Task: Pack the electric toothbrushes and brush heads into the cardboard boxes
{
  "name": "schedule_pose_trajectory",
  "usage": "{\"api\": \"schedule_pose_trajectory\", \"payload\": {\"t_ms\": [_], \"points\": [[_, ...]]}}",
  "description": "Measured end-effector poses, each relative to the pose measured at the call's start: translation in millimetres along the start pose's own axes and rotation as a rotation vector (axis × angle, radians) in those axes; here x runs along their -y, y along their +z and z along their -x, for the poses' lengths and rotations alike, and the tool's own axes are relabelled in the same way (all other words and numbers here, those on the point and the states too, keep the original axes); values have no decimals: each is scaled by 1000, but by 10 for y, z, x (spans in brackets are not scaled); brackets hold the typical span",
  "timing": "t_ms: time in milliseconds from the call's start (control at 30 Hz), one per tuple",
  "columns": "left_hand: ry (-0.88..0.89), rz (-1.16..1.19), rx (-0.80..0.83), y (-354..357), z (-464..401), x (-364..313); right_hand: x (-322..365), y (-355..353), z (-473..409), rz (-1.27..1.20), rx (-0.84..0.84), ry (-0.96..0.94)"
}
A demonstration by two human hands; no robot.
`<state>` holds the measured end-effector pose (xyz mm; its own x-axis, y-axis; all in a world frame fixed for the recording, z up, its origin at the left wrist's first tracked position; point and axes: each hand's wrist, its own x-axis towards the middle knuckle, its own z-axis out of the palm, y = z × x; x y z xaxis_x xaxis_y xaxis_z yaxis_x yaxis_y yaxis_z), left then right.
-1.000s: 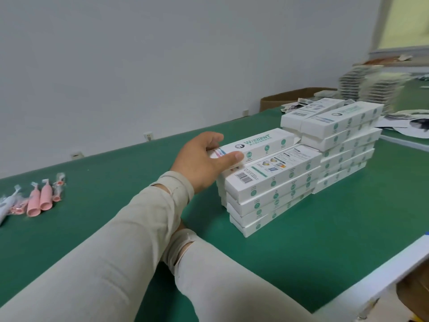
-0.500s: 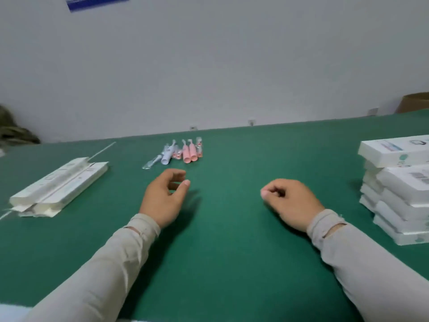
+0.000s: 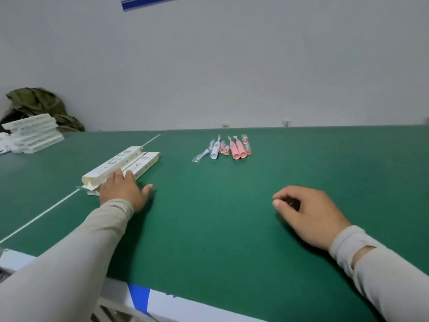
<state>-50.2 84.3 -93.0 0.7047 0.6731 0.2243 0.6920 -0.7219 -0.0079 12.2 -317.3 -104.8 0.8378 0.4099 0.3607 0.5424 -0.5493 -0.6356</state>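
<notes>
Left hand [image 3: 123, 190] rests spread on the cardboard boxes [image 3: 120, 167], long axis running away rightward; right hand [image 3: 308, 213] loosely curled, empty; toothbrushes [image 3: 236, 148] point heads away.

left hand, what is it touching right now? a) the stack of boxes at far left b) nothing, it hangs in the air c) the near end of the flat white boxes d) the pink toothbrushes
c: the left hand lies with straight fingers on the near end of the flat white boxes, well apart from the pink toothbrushes and from the stack of boxes at far left.
</notes>
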Motion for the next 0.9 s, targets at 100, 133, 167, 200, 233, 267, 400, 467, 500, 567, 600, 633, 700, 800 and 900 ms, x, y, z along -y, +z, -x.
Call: {"api": "schedule_pose_trajectory", "payload": {"t_ms": [100, 133, 167, 200, 233, 267, 400, 467, 500, 567, 600, 633, 700, 800, 900], "points": [[-22, -40, 79, 51, -101, 33, -44, 69, 34, 55, -3, -18], [-24, -50, 103, 65, -127, 28, -69, 71, 45, 54, -10, -24], [-25, -60, 119, 77, -152, 23, -93, 69, 54, 47, -17, -24], [-22, -72, 112, 81, -176, 17, -114, 64, 64, 38, -21, -19], [-12, -86, 66, 73, -192, 7, -135, 60, 67, 31, -26, -10], [1, -95, -16, 61, -205, -5, -154, 55, 64, 23, -31, -1], [-42, -80, -133, 53, -218, -68, -197, 51, 40, -21, -47, 25], [-120, 7, -1, 66, -241, -95, -206, 59, 28, -56, -48, 37], [-145, 75, 47, 55, -243, -116, -204, 57, 25, -65, -46, 45], [-148, 238, 111, -19, -224, -190, -207, 45, 24, -84, -43, 64], [-143, 333, 116, -67, -189, -243, -204, 35, 28, -94, -48, 69], [-130, 443, 102, -113, -146, -310, -197, 25, 30, -111, -53, 73], [-94, 721, 59, -227, 8, -523, -190, 13, 29, -158, -66, 79], [-12, 1430, 333, -480, 435, -1105, -107, 17, 16, -335, -72, 105], [141, 1878, 719, -616, 981, -1831, 28, 11, 46, -720, 55, 155]]}}
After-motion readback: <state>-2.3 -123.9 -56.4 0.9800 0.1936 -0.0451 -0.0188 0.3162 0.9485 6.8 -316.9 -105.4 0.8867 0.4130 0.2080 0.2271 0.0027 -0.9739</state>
